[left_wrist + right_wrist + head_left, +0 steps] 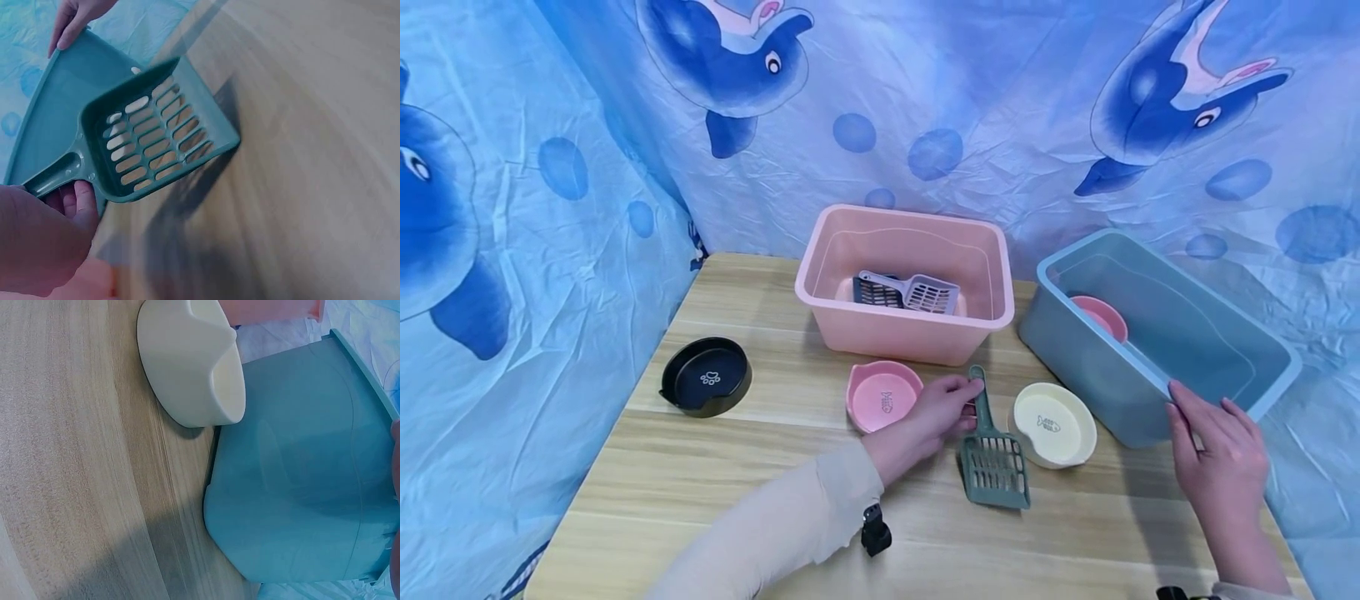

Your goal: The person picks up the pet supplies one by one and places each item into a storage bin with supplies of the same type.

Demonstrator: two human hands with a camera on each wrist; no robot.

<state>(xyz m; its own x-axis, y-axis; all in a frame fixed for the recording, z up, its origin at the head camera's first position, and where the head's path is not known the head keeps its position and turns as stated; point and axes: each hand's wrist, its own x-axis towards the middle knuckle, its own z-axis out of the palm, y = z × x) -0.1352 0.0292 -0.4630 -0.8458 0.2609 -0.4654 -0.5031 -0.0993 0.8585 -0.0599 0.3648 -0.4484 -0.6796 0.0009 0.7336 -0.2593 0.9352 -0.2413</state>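
My left hand (925,417) grips the handle of a green slotted litter scoop (1000,498), its blade pointing toward the table's near side. In the left wrist view the blade (209,112) tilts over the tabletop, casting a shadow. At the right, my right hand (1225,462) holds the near rim of a blue bin (1097,392), thumb outside the wall. Inside that bin lies a pink bowl (1101,312). A cream bowl (1051,423) with a fish-bone print stands between scoop and bin. Another pink bowl (883,396) sits just beyond my left wrist.
A pink bin (902,333) stands at the back middle, holding a lilac scoop (925,292) on top of a dark scoop (868,292). Toward the left edge is a black bowl (707,375) with a paw print. Blue dolphin-patterned cloth (895,100) hangs behind the wooden table (775,467).
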